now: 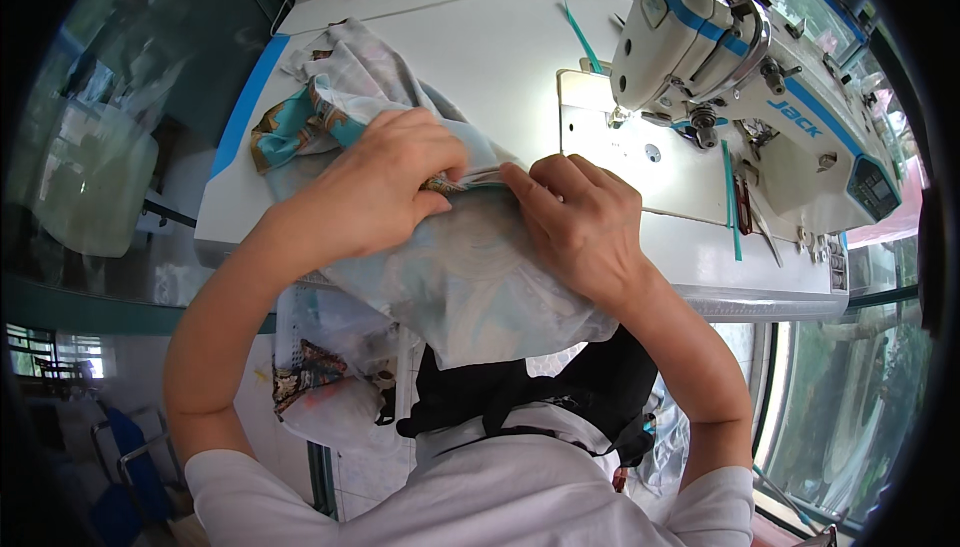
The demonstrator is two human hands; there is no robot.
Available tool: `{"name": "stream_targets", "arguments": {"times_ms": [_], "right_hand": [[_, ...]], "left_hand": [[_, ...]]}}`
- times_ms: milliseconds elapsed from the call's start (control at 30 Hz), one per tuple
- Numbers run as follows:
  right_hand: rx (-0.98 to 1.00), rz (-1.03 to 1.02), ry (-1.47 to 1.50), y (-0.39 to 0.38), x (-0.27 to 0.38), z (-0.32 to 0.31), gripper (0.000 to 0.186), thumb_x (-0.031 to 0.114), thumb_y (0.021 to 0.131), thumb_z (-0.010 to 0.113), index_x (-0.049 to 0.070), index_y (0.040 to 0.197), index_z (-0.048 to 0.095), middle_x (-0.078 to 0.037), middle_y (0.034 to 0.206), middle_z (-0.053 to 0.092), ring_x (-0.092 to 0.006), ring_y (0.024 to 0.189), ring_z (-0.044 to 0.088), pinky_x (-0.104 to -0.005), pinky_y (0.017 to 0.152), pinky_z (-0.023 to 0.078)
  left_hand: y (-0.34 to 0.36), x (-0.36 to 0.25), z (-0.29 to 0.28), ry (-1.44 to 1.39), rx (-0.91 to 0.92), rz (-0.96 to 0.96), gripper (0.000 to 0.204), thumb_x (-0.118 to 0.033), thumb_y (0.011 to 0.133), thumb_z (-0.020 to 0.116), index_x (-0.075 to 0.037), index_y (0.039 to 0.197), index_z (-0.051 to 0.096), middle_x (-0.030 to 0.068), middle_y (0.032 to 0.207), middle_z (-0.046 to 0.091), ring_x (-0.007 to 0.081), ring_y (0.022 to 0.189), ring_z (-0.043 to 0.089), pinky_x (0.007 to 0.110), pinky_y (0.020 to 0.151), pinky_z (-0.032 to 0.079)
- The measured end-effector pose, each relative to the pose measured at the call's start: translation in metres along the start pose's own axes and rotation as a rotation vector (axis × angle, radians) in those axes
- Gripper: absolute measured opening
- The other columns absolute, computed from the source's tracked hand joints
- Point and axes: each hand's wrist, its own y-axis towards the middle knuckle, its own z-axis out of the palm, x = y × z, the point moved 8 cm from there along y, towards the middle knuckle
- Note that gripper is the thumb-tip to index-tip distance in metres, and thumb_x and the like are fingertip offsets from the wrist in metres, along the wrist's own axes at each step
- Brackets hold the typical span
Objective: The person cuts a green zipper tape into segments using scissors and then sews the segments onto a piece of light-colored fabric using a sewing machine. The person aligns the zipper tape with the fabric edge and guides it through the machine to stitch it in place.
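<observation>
A thin printed fabric piece [440,267], pale on its wrong side, lies over the table's front edge and hangs down toward my lap. Its turquoise and brown printed side [290,132] shows in a bunched part at the left. My left hand [390,177] grips a gathered fold of it, fingers bent and thumb below. Close by on the right, my right hand [585,217] pinches the same fold between thumb and curled fingers. A narrow stretch of folded cloth runs between the two hands.
A white and blue sewing machine [720,57] stands at the right, its lamp lighting the metal needle plate [610,142]. Thread snips [741,202], tweezers [768,237] and green strips [729,187] lie beside it. A plastic bag with cloth [330,377] hangs below the table at left.
</observation>
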Motion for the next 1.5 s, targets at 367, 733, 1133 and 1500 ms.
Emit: {"name": "stream_targets", "arguments": {"times_ms": [367,733,1133,1500], "right_hand": [[0.032,0.170,0.257,0.030,0.003,0.016,0.017,0.006,0.083,0.074,0.007,0.099,0.077,-0.007,0.084,0.068,-0.0273,0.075,0.068,-0.0395,0.065,0.055],[0.271,0.793,0.864,0.007,-0.024,0.045,0.021,0.017,0.094,0.071,-0.002,0.099,0.077,-0.019,0.081,0.073,-0.0275,0.066,0.069,-0.0375,0.066,0.054],[0.321,0.663,0.840,0.046,-0.028,0.075,0.028,0.023,0.092,0.071,-0.005,0.095,0.077,-0.016,0.075,0.073,-0.0271,0.065,0.068,-0.0371,0.067,0.054],[0.308,0.729,1.079,0.035,-0.023,0.081,0.026,0.020,0.099,0.068,-0.006,0.096,0.075,-0.005,0.069,0.065,-0.0091,0.066,0.055,-0.0302,0.062,0.048]], "left_hand": [[-0.024,-0.016,0.004,0.497,-0.402,0.158,0.012,-0.004,0.080,0.066,-0.006,0.086,0.057,0.0078,0.086,0.055,0.0275,0.089,0.058,0.045,0.098,0.043],[-0.048,-0.017,0.025,0.587,-0.633,0.080,0.016,0.006,0.078,0.070,0.000,0.090,0.061,0.0183,0.122,0.071,0.0347,0.103,0.063,0.046,0.094,0.046],[-0.047,-0.007,0.026,0.381,-0.610,0.062,0.017,0.007,0.073,0.068,-0.001,0.083,0.057,0.0216,0.130,0.067,0.0333,0.102,0.060,0.043,0.083,0.048],[-0.034,0.024,-0.006,-0.094,-0.574,-0.116,0.017,0.007,0.082,0.072,-0.001,0.096,0.065,0.0104,0.100,0.068,0.0302,0.097,0.062,0.039,0.086,0.051]]}}
